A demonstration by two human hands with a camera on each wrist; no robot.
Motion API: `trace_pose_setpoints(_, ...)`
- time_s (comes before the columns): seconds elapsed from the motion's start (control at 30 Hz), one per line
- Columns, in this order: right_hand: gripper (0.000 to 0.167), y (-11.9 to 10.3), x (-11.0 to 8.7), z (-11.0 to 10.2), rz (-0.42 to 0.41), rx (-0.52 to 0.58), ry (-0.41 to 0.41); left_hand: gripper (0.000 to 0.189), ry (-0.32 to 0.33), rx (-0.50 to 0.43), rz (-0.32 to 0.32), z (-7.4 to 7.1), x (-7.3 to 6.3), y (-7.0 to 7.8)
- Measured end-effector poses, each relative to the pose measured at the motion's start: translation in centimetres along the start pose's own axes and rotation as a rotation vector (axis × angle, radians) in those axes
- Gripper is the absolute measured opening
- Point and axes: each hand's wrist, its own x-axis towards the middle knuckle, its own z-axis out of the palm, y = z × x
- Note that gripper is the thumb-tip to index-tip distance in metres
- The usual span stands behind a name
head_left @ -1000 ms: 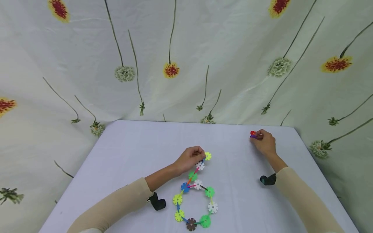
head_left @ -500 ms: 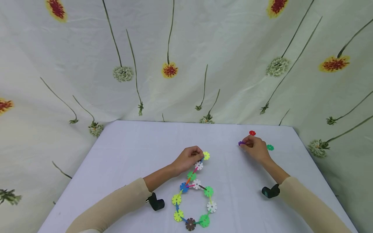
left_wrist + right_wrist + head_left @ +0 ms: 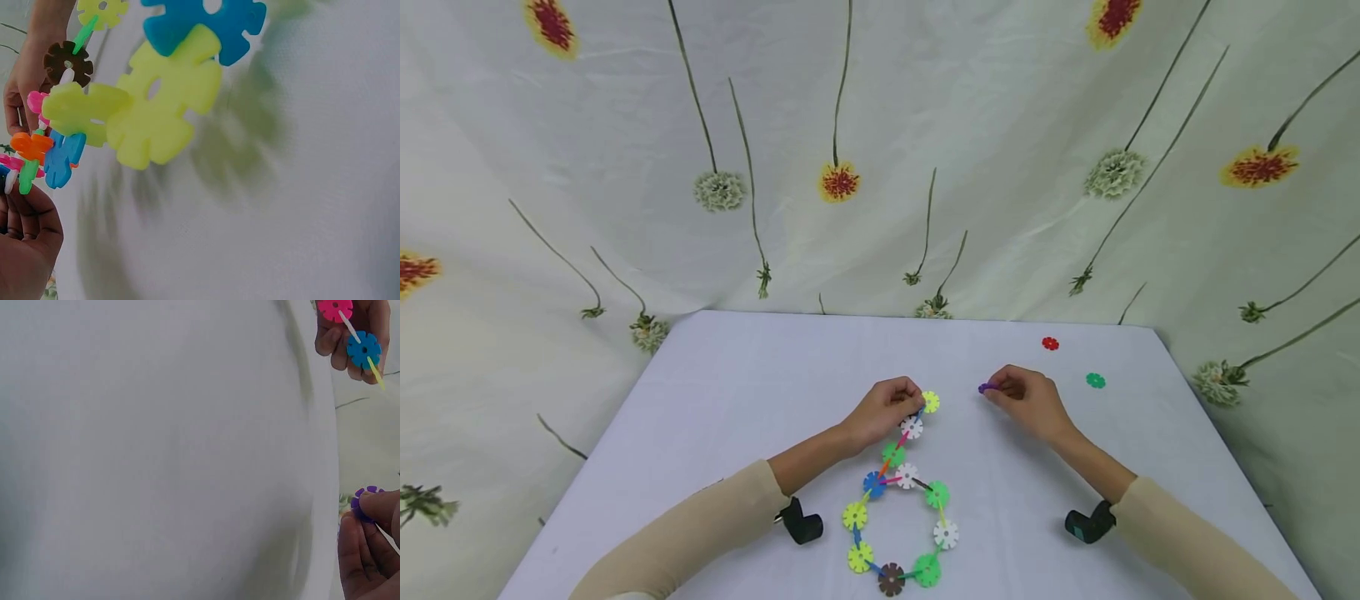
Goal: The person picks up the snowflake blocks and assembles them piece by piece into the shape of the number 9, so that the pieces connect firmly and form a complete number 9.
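Observation:
My left hand (image 3: 883, 412) grips the upper end of a chain of notched snowflake discs, close to a yellow disc (image 3: 931, 402). From there the chain runs down through a white disc (image 3: 912, 427) and a green disc (image 3: 892, 454) into a ring of slotted-together discs, with a brown disc (image 3: 891, 579) at the bottom. Between thumb and fingers, my right hand (image 3: 1030, 406) pinches a single purple disc (image 3: 367, 503); a gap separates it from the chain. In the left wrist view, yellow discs (image 3: 159, 100) of the chain hang large in front of the camera.
A loose red disc (image 3: 1050, 343) lies near the table's far edge, with a green disc (image 3: 1096, 381) nearer on the right. The white table (image 3: 760, 358) ends at a flower-printed cloth backdrop (image 3: 1000, 125). Black wrist cameras hang below both sleeves.
My right hand has brought the purple disc left and nearer, toward the left hand. The red disc stays behind on the table, and the green one has come into sight. The left hand holds still.

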Motion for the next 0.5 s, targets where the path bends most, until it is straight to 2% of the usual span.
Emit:
trace_pose_setpoints(0.27,0.008,-2.1,-1.0,1.2,-0.035,0.076,-0.052,0.019,0.006,-0.001,-0.004,0.0,-0.2,0.0)
trace_pose_setpoints(0.5,0.01,-3.3,-1.4,2.0,-0.121,0.137,-0.095,0.021,0.008,0.005,-0.004,-0.1,-0.3,-0.1)
